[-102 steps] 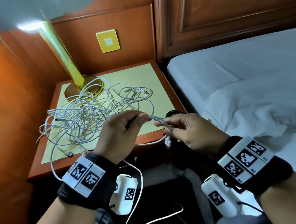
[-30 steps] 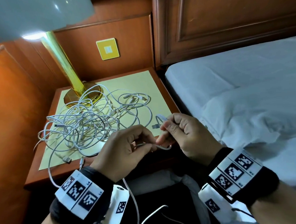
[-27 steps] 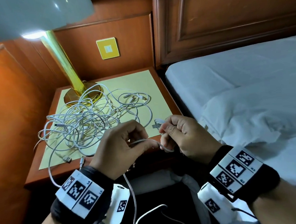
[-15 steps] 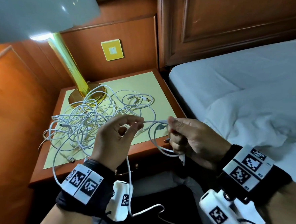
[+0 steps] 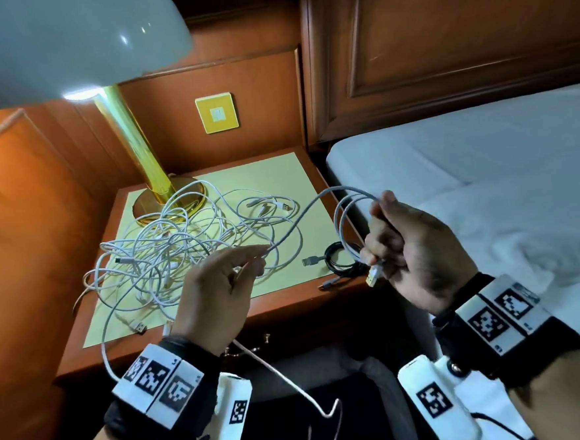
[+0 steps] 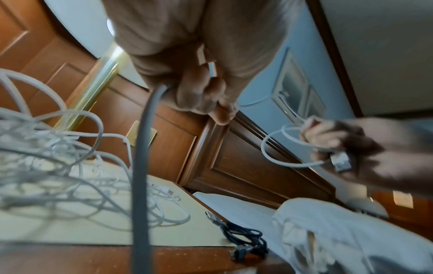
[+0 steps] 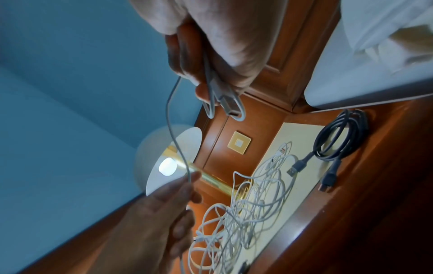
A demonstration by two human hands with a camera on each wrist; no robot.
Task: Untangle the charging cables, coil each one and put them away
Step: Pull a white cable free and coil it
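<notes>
While right hand [image 5: 418,252] gripped small coil [image 5: 351,229] of white cable with plug by its fingers, left hand [image 5: 218,293] pinched same cable down-left of it. Free run slanted between hands, then dropped off table [image 5: 288,309] edge. Tangle [image 5: 167,256] lay on table, nearer left hand. Black cable [image 5: 339,261] coiled beside right hand. No legible writing, only wristband markers.

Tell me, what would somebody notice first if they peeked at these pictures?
Probably the big messy heap of white cables on the nightstand, spreading from the gold lamp at the back. Next, the right hand gripping a few neat loops of one white cable, while the left hand pinches it further along. A coiled black cable lies at the nightstand's right edge.
</notes>
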